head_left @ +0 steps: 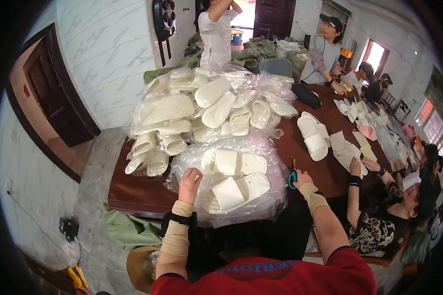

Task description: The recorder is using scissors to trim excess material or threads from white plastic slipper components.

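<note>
Two cream slippers, the upper slipper (231,162) and the lower slipper (235,192), lie side by side on a stack of clear plastic bags (275,201) in front of me. My left hand (190,181) hovers by their left ends with its fingers curled together; anything pinched in them is too small to make out. To the right of the slippers, my right hand (305,178) is closed around scissors (293,180) with teal handles, blades pointing away from me. Both wrists are wrapped in tan bandage, with a black band at the left one.
A heap of bagged slippers (165,109) covers the far left of the brown table (133,196). Another cream pair (314,140) lies to the right. A co-worker in a patterned top (374,231) handles slippers close by; other people stand or sit farther along.
</note>
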Demonstrator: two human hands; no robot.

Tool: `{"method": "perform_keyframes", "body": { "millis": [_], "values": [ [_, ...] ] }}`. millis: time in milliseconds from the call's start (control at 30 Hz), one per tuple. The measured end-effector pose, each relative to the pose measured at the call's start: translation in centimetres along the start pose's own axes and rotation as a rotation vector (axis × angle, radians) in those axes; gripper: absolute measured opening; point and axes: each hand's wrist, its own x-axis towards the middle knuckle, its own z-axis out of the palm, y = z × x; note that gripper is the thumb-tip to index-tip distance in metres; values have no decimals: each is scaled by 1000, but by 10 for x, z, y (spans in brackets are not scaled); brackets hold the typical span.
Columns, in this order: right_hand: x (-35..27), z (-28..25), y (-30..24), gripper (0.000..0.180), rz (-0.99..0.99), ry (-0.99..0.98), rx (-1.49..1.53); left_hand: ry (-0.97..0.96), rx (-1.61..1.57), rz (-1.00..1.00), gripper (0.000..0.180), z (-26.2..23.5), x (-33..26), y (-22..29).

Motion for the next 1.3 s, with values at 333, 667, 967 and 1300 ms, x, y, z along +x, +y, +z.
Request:
{"method": "perform_keyframes", "body": {
  "millis": [333, 667, 967, 1300],
  "values": [
    [0, 3, 8, 49, 10, -5, -68, 40, -39, 119, 14, 0, 0, 12],
    [-10, -58, -73, 56, -292, 221, 230, 113, -51, -102, 10, 2, -6, -1],
    [-54, -73, -219, 50, -939, 257, 5, 146, -162, -82, 9, 3, 0, 3],
    [-51, -47, -238, 48, -947, 330, 96, 98, -150, -66, 5, 6, -3, 4]
  ]
}}
